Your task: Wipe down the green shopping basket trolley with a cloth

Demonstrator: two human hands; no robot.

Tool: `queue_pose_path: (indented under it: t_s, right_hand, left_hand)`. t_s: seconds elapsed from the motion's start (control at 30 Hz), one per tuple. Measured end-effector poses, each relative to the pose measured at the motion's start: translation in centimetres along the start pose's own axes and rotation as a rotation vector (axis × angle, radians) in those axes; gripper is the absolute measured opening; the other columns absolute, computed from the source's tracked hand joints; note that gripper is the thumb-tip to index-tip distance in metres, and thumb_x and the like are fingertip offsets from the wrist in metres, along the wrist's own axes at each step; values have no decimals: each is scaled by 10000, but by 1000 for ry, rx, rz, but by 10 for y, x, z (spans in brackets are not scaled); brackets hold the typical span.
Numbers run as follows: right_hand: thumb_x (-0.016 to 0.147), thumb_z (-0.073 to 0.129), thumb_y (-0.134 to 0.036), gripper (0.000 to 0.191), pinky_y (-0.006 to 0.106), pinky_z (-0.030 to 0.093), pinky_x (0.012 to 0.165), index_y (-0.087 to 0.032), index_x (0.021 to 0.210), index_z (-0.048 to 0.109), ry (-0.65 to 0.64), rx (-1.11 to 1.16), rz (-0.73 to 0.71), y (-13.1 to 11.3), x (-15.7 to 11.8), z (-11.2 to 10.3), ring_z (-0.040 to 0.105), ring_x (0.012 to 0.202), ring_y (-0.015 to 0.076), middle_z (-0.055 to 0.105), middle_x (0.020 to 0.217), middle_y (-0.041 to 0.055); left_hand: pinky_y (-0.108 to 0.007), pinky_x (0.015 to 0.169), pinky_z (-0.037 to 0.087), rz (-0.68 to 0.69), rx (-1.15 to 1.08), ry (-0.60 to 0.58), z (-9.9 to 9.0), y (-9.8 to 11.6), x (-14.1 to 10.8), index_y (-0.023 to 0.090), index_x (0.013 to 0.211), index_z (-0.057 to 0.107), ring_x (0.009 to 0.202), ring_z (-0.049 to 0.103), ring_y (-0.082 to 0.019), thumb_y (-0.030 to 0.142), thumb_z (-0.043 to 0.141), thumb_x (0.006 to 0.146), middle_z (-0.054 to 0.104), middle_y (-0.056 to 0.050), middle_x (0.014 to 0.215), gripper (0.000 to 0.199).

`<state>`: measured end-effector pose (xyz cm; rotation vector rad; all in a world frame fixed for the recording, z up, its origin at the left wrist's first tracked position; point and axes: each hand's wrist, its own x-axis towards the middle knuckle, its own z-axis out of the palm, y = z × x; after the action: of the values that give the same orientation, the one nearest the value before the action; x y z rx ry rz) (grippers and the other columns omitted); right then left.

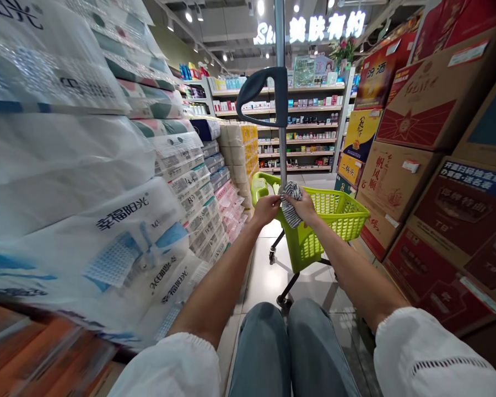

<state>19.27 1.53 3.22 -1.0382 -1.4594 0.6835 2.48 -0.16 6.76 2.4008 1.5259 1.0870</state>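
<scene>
A green shopping cart [303,248] with a slatted basket stands on wheels in front of my knees. From its near end rises a metal pole [281,49] with a dark grey handle [281,98]. My right hand [305,207] is closed on a striped grey-and-white cloth [291,212], pressed at the foot of the pole on the basket's rim. Right beside it, my left hand [268,209] has its fingers pinched together at the pole's base, by the cloth's edge. Whether those fingers grip the cloth or the rim is hidden.
Tall stacks of wrapped tissue packs [119,220] line the left side. Piled cardboard boxes [409,160] rise close on the right. Shelves of small goods [310,125] cross the far end of the tiled aisle [262,275].
</scene>
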Motion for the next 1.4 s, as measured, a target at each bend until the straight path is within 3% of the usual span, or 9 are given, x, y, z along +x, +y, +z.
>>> queue_pose_path:
  t_s: [0.23,0.4,0.5,0.7,0.97,1.1,1.2,1.3,1.4]
  right_hand:
    - [793,645,-439,398,335,499,818,-250,1143,631,-70,-254,-129,16,-8,0,643,918,209,705,1034,36]
    - [852,544,-383,349,316,482,851,-230,1154,627,46,-328,-165,18,-14,14,619,956,202,684,1068,53]
    - [856,507,-331,316,309,474,848,-233,1121,647,18,-412,-173,25,-15,15,608,956,205,686,1042,49]
    - [814,515,-276,378,332,459,868,-249,1169,645,30,-595,-77,43,-12,-10,577,1020,232,670,1122,55]
    - [799,463,-191,449,308,458,812,-246,1221,605,41,-659,-111,15,-31,35,562,996,228,659,1118,57]
    - [745,468,-116,538,341,450,844,-255,1251,588,-10,-757,-138,15,-36,28,542,1051,252,641,1178,68]
    - [746,472,-109,544,360,442,878,-254,1259,583,15,-804,-60,19,-39,20,530,1079,262,628,1206,80]
    - [770,480,-146,509,356,445,880,-241,1261,571,51,-775,-39,18,-39,27,533,1071,261,624,1201,83]
    - [818,485,-227,441,342,449,880,-231,1253,560,28,-707,-149,14,-37,38,549,1039,247,638,1154,78]
  left_hand:
    - [-319,768,453,14,218,46,16,-2,-4,201,1044,714,853,654,-217,244,426,895,735,-75,963,326]
    - [-405,872,381,9,465,86,37,1,-11,137,934,662,899,630,-268,204,399,885,704,-140,908,275]
    - [-417,863,355,19,495,126,43,-3,-12,148,934,641,918,616,-279,195,399,876,699,-135,915,253]
    - [-422,856,326,47,478,135,42,-18,-6,183,908,645,915,602,-272,196,354,901,702,-115,891,292]
    - [-426,852,330,53,479,132,34,-34,-3,185,906,642,918,600,-278,199,383,877,705,-114,905,260]
    - [-415,856,342,76,467,119,27,-45,-2,200,885,637,917,596,-267,212,382,881,703,-103,902,255]
    - [-411,855,350,84,463,116,26,-49,-2,205,870,634,909,596,-260,209,379,879,701,-97,892,255]
    - [-412,871,352,92,468,124,27,-50,-1,204,877,629,918,595,-262,209,388,875,700,-96,896,241]
    - [-420,912,348,112,453,121,26,-51,-3,197,913,628,963,588,-272,220,393,878,699,-106,932,239]
